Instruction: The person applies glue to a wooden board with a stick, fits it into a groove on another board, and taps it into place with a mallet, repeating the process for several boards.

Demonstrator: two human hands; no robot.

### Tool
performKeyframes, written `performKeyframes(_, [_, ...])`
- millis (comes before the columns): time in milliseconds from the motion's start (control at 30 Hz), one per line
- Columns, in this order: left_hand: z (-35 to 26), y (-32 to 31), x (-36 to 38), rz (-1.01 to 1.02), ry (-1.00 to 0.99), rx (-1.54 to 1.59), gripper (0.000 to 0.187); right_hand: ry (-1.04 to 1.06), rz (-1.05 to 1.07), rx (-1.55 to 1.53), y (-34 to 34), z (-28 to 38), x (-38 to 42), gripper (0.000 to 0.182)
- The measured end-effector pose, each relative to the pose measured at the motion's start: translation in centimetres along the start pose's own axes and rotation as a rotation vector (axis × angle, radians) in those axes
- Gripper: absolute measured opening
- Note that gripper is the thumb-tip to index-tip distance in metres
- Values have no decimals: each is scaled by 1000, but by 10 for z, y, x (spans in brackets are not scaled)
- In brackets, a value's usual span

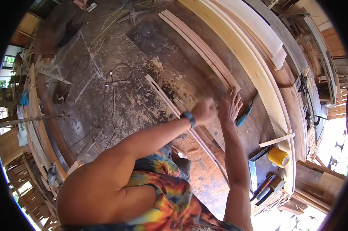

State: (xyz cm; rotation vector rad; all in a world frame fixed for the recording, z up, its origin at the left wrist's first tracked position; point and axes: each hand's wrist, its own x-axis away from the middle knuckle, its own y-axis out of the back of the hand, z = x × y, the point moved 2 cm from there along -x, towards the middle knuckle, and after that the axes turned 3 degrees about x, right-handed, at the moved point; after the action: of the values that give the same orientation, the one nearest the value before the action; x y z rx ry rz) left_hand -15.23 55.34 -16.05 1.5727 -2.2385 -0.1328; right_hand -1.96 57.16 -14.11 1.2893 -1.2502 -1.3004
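Observation:
My right hand (230, 106) reaches the near end of a bundle of thin wooden strips (200, 48), its fingertips resting on the strip ends. Just left of it is my left hand (204, 111), blurred by motion, with a dark band on the wrist; its fingers cannot be made out. Below that wrist a long narrow strip with a slot near its far end (162, 94) runs diagonally. A screwdriver with a teal handle (244, 117) lies on the bench right of my right hand.
Long pale boards (258, 69) curve along the right side. A yellow tape roll (278, 157) stands near a short wooden stick (276, 140) and a dark tool (272, 189). Clamps (303, 87) sit at the right edge. A thin cable (113, 104) lies on the stained floor.

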Motion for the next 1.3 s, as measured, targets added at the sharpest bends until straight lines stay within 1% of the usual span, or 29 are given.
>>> performKeyframes(33, [7, 12, -34, -145, -52, 31, 17, 6, -8, 0, 2, 1, 0, 64])
performKeyframes(67, [26, 16, -72, -90, 160, 261, 22, -10, 5, -6, 3, 1, -1, 64])
performKeyframes(100, [-13, 43, -74, -5, 331, 626, 26, -25, 16, -13, 1, 1, -3, 65])
performKeyframes(133, [-21, 48, -90, -86, 354, 690, 36, -31, -33, 23, -6, -1, -3, 66])
performKeyframes(200, [-18, 48, -127, -179, 349, 533, 47, -44, -30, 17, 0, -9, 3, 66])
performKeyframes(233, [-10, 44, -142, -152, 318, 376, 54, -51, -29, -5, 1, -8, 3, 65])
performKeyframes(267, [-22, 45, -136, -242, 207, 361, 55, -49, -95, 23, -6, -10, 6, 65])
performKeyframes(300, [-19, 46, -135, -354, 69, 335, 58, -57, -65, 14, -7, -10, 3, 65])
performKeyframes(333, [45, 5, -183, -837, -150, 51, 59, -86, -73, 26, -8, -6, 2, 69])
performKeyframes(367, [23, 31, -161, -518, 122, -65, 59, -50, -72, 3, -14, -10, -1, 71])
performKeyframes(400, [17, 35, -158, -421, 151, -111, 60, -138, 47, -52, 4, -5, 1, 71])
performKeyframes(500, [22, 28, -149, -488, -9, -95, 48, -107, 36, -88, -2, -15, 3, 74])
performKeyframes(533, [16, 31, -142, -491, -16, -97, 48, -97, 5, -140, -8, -18, 3, 77])
performKeyframes(600, [8, 35, -125, -348, 217, 482, 31, -98, 14, -136, -7, -15, 3, 80])
performKeyframes(633, [6, 40, -122, -344, 208, 482, 31, -104, 29, -129, -6, -16, 2, 82])
performKeyframes(700, [11, 48, -115, -346, 280, 739, 19, -77, 16, -116, -7, -20, 3, 85])
performKeyframes(767, [14, 62, -101, -416, 188, 840, 16, -39, 9, -105, -9, -21, 3, 87])
performKeyframes(800, [34, 71, -104, -349, 199, 815, 18, -29, -2, -114, -8, -22, 2, 89])
performKeyframes(833, [21, 88, -86, -375, 212, 868, 16, -18, -8, -119, -7, -24, 3, 92])
performKeyframes(867, [61, 92, -97, -433, 88, 728, 12, 24, -83, -123, -3, -23, 5, 93])
performKeyframes(900, [77, 102, -86, -478, -23, 690, 10, 49, -64, -127, 14, -21, 10, 91])
performKeyframes(933, [18, 134, -34, -366, 93, 1033, 11, 65, -105, -135, 15, -22, 16, 87])
performKeyframes(967, [21, 153, -17, -306, 72, 901, 11, 66, -72, -103, 19, -27, 33, 87])
performKeyframes(1000, [17, 177, 4, -306, 32, 720, 14, 50, -121, -164, 26, -24, 42, 87])
performKeyframes(1100, [7, 216, 67, -214, -169, 697, 21, 27, -229, -308, 39, -16, 86, 86])
performKeyframes(1167, [9, 222, 93, -287, -181, 997, 26, 3, -272, -369, 36, -17, 134, 81])
performKeyframes(1233, [-18, 215, 130, -448, -67, 1184, 32, -24, -211, -370, 25, -21, 194, 79])
performKeyframes(1267, [-15, 212, 142, -535, 26, 1110, 43, -56, -135, -369, 18, -25, 220, 76])
performKeyframes(1300, [-18, 205, 154, -497, 1, 1104, 52, -58, -119, -350, 18, -30, 245, 76])
